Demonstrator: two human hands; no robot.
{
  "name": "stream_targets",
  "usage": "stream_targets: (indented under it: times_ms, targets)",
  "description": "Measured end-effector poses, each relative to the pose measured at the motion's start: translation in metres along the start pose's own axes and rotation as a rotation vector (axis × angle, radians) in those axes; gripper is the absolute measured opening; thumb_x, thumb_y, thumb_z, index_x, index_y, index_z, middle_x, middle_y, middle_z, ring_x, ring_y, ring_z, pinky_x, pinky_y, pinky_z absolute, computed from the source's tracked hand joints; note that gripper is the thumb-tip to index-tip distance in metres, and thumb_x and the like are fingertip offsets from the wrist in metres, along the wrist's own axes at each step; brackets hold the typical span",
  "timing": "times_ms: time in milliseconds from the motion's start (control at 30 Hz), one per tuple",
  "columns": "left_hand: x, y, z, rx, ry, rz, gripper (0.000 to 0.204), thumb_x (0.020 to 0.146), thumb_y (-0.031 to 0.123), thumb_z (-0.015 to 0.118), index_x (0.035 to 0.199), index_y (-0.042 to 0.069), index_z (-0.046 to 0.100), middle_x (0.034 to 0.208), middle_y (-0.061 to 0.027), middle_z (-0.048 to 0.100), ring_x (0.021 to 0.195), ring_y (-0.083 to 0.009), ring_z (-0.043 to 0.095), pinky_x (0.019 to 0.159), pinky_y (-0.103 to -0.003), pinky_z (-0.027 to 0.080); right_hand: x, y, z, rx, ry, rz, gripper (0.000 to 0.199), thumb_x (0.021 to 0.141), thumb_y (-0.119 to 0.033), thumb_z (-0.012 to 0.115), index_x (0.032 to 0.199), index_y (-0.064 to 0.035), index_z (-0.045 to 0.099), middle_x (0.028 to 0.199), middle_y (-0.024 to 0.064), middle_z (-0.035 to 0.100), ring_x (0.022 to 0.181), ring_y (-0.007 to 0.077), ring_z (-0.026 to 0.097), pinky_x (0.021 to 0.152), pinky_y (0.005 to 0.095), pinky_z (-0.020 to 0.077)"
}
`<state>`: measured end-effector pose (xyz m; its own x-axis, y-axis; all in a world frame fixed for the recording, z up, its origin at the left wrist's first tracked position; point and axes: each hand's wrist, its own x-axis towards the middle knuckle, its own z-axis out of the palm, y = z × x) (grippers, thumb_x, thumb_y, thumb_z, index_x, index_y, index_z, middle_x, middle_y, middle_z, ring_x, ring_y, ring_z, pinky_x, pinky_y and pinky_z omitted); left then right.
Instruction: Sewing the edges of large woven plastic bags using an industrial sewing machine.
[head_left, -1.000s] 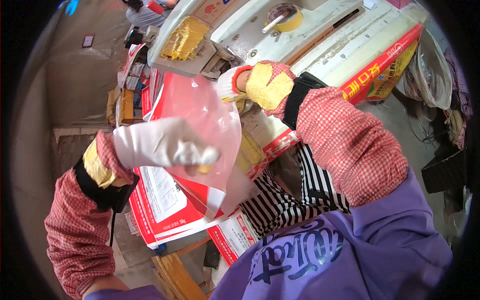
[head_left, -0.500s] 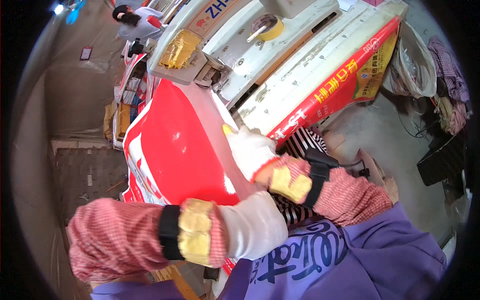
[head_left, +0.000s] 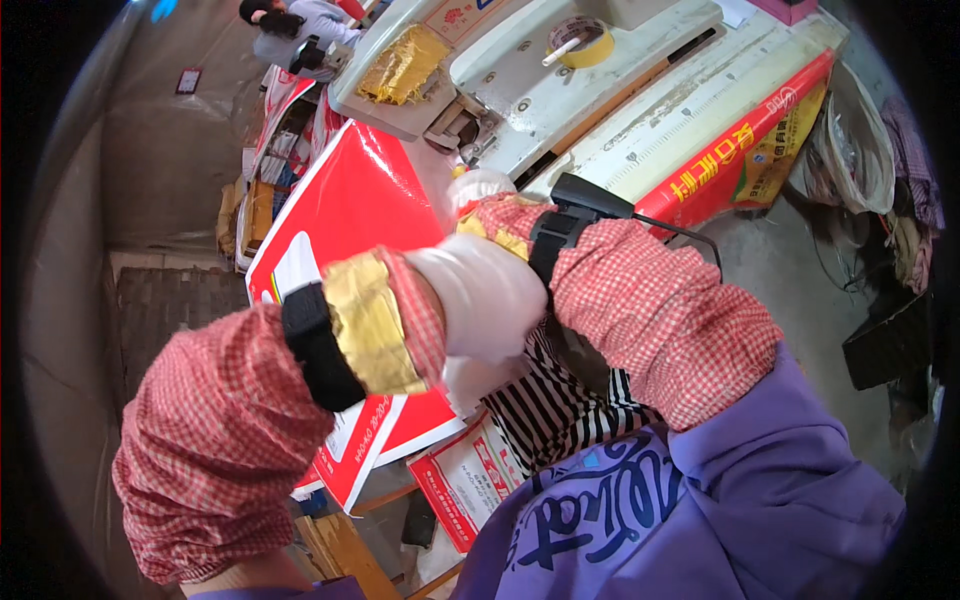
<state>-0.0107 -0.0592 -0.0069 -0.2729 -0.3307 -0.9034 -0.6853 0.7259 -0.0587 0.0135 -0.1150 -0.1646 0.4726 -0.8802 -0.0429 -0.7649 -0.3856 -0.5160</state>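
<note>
Both gloved hands, left hand (head_left: 480, 300) and right hand (head_left: 480, 190), look clamped on the red bag (head_left: 350, 220); I'd keep its edge flat feeding the sealing machine (head_left: 520, 90).

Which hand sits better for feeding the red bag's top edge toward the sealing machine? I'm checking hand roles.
Probably the right hand: it sits at the red bag's upper edge beside the sealing machine. The left hand lies lower, near the body.
</note>
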Motion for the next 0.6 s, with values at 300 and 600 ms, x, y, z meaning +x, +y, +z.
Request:
stream_targets:
  times_ms: [300, 600]
  targets:
    - [-0.09, -0.06, -0.031, 0.562, -0.144, -0.488, 0.022, 0.067, 0.032, 0.069, 0.063, 0.01, 0.068, 0.055, -0.0076, 0.057, 0.065, -0.026, 0.058, 0.061, -0.037, 0.046, -0.012, -0.017, -0.008, 0.065, 0.398, -0.049, 0.009, 0.067, -0.017, 0.06, 0.061, -0.0104, 0.059, 0.057, 0.0095, 0.058, 0.053, 0.0252, 0.056, 0.048, 0.04, 0.0453]
    - [-0.037, 0.058, 0.049, 0.047, 0.195, 0.07, 0.014, 0.063, 0.015, 0.059, 0.061, 0.0, 0.059, 0.069, -0.0154, 0.055, 0.054, -0.0256, 0.053, 0.05, -0.037, 0.046, 0.025, -0.01, 0.037, -0.29, 0.748, -0.031, 0.019, 0.068, -0.02, 0.062, 0.05, -0.0159, 0.056, 0.048, 0.0, 0.052, 0.045, 0.0165, 0.051, 0.041, 0.0339, 0.0394]
